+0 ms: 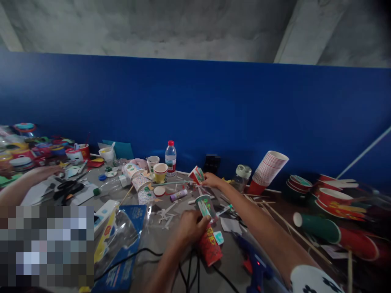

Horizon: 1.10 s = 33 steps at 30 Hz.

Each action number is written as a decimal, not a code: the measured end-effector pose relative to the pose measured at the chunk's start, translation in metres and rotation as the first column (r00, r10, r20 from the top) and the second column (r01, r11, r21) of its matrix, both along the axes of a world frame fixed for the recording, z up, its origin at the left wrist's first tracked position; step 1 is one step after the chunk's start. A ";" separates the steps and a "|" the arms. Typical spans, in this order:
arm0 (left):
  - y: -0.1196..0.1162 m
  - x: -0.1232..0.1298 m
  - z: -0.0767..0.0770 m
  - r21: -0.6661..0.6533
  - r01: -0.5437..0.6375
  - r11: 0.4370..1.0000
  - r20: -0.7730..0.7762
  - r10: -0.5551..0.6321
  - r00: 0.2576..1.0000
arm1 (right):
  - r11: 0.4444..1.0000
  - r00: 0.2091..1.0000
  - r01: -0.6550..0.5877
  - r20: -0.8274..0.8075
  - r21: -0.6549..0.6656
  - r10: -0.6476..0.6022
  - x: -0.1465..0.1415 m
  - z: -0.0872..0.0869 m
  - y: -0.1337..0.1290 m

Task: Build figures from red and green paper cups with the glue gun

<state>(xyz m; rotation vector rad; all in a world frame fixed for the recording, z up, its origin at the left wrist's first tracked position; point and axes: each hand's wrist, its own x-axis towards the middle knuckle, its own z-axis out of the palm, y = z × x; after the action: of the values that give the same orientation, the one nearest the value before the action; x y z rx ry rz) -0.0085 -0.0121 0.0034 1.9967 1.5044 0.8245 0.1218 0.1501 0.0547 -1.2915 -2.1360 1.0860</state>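
My left hand (pixel 194 226) is closed around two paper cups joined end to end, held at a tilt. The upper one is a green paper cup (pixel 205 205) with a pale rim, and the lower is a red paper cup (pixel 210 248) with yellow lettering. Farther back, my right hand (pixel 210 180) pinches a small red and white paper cup (pixel 196 175), tipped to one side over the table. A blue glue gun (pixel 259 268) with a red light lies below my right forearm. A small turquoise and white piece (pixel 218 237) sits beside the red cup.
Black cables (pixel 191 270) run across the front. A tall cup stack (pixel 269 171), a glass jar (pixel 242 175) and a water bottle (pixel 170 158) stand at the back. Blue packaging (pixel 122 248) lies left. Another person's hand (pixel 50 171) reaches in near black scissors (pixel 65 189).
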 end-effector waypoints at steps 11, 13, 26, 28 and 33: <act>-0.011 0.000 0.014 0.383 -0.012 0.924 0.576 -0.228 0.785 | 0.986 0.745 -0.049 -0.664 -0.160 -0.070 0.074 0.021 -0.194; -0.017 0.009 0.015 0.340 0.198 0.919 0.682 -0.386 0.621 | 0.977 0.701 -0.076 -0.707 -0.200 -0.090 0.072 0.014 -0.213; -0.017 0.016 0.017 0.045 0.173 0.984 0.844 -0.130 0.520 | 0.977 0.442 -0.011 -0.877 -0.214 -0.187 0.075 -0.021 -0.195; -0.016 0.019 0.016 0.035 0.124 0.992 0.826 -0.098 0.555 | 0.978 0.423 -0.003 -0.886 -0.210 -0.189 0.077 -0.029 -0.194; -0.013 0.021 0.013 0.093 0.036 0.995 0.768 -0.095 0.634 | 0.967 0.467 -0.055 -0.862 -0.249 -0.195 0.063 -0.032 -0.206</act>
<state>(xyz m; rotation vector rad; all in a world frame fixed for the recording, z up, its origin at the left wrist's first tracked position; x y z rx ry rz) 0.0125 -0.0254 0.0165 1.3914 0.8787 1.4764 0.1844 -0.0555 0.0227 -0.5961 -1.1379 1.5614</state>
